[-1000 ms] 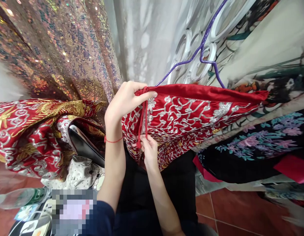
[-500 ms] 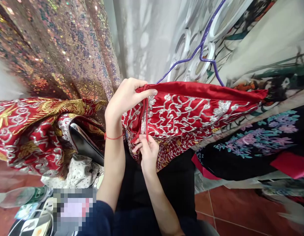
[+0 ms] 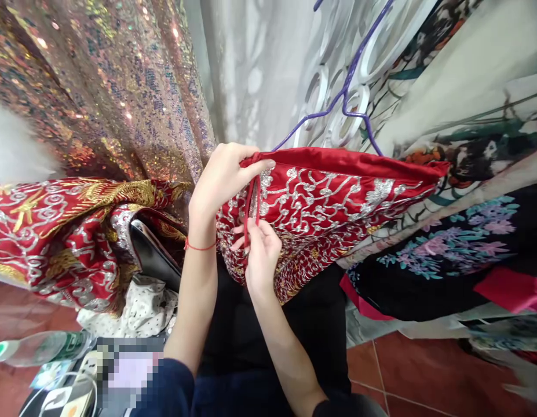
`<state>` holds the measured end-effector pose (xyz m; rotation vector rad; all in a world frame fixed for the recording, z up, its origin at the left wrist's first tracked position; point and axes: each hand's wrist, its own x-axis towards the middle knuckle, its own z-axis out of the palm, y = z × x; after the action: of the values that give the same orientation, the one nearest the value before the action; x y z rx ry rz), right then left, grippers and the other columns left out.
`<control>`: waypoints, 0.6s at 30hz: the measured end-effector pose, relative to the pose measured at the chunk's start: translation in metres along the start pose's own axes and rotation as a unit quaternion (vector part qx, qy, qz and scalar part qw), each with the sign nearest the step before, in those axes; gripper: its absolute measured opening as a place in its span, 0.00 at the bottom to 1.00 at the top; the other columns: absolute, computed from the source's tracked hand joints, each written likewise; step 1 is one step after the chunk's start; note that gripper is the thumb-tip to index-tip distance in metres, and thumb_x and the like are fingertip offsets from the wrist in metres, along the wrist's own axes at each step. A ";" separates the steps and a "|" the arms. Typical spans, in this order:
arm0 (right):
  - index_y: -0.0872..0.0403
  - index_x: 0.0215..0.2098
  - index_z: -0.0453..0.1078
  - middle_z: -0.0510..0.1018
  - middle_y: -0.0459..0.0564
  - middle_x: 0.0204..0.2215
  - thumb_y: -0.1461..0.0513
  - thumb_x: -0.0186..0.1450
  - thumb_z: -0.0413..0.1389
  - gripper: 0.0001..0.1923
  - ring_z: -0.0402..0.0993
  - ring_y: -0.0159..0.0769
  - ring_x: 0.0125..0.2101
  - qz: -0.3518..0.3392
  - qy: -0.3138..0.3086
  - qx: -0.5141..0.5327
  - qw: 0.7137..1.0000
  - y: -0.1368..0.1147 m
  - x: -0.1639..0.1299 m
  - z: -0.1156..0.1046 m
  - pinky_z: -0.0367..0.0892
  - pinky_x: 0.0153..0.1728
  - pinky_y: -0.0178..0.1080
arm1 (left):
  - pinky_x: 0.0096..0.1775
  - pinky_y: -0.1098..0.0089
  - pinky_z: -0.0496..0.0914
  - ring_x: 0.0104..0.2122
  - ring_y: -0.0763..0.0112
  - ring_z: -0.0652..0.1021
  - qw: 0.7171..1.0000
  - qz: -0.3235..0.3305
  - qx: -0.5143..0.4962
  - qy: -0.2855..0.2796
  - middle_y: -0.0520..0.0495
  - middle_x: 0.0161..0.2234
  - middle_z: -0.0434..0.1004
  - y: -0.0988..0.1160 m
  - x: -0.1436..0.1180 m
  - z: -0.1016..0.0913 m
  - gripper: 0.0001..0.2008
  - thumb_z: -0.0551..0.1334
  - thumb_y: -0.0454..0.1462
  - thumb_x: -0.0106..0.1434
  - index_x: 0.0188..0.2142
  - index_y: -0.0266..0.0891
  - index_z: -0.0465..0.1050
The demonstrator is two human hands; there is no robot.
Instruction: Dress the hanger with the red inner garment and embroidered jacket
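A red satin skirt [image 3: 320, 202] with silver and gold embroidery hangs from a purple hanger [image 3: 349, 81]. My left hand [image 3: 227, 171] is closed on the left end of the skirt's plain red waistband, thumb on the front, fingers out of sight behind it. Thin red ties [image 3: 252, 202] drop from the band just beneath that thumb. Lower down, my right hand [image 3: 262, 249] pinches the ties between thumb and fingers, close against the embroidered cloth. A red string bracelet circles my left wrist.
At left lies another red embroidered garment [image 3: 72, 231] with a black bag [image 3: 153, 249] beside it. Below are a dotted white cloth [image 3: 149, 304], a plastic bottle [image 3: 42, 347] and a power strip [image 3: 88, 368]. Black floral fabric [image 3: 446, 255] hangs at right; sequined fabric [image 3: 133, 81] hangs behind.
My right hand has moved slightly up along the ties, which now hang as two strands into its fingers. The left grip stays on the waistband; the skirt's right end and hanger have shifted left.
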<state>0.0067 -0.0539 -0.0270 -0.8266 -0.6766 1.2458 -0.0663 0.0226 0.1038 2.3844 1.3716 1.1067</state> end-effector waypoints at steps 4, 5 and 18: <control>0.55 0.31 0.70 0.80 0.44 0.24 0.54 0.64 0.56 0.12 0.66 0.23 0.12 -0.009 -0.010 -0.002 1.000 -0.007 0.006 0.004 0.60 0.17 0.30 | 0.29 0.69 0.54 0.24 0.74 0.54 1.000 -0.006 0.001 0.001 0.55 0.20 0.50 0.002 -0.002 0.001 0.18 0.60 0.43 0.64 0.20 0.39 0.63; 0.55 0.30 0.69 0.80 0.44 0.24 0.54 0.63 0.56 0.12 0.66 0.23 0.12 -0.002 -0.004 -0.002 1.000 -0.009 0.008 0.005 0.61 0.18 0.30 | 0.29 0.69 0.54 0.24 0.74 0.54 1.000 -0.007 0.001 0.001 0.55 0.20 0.50 0.003 -0.002 0.001 0.18 0.60 0.43 0.64 0.20 0.39 0.63; 0.54 0.31 0.69 0.79 0.43 0.22 0.52 0.62 0.56 0.12 0.64 0.22 0.12 -0.034 0.006 0.009 0.999 -0.025 0.020 0.021 0.59 0.15 0.30 | 0.27 0.69 0.53 0.22 0.75 0.55 0.999 -0.030 -0.016 -0.003 0.56 0.18 0.51 0.008 -0.004 -0.001 0.19 0.60 0.43 0.63 0.19 0.40 0.60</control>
<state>0.0070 -0.0338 0.0059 -0.7892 -0.6777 1.1835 -0.0626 0.0145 0.1064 2.3064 1.4018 1.0965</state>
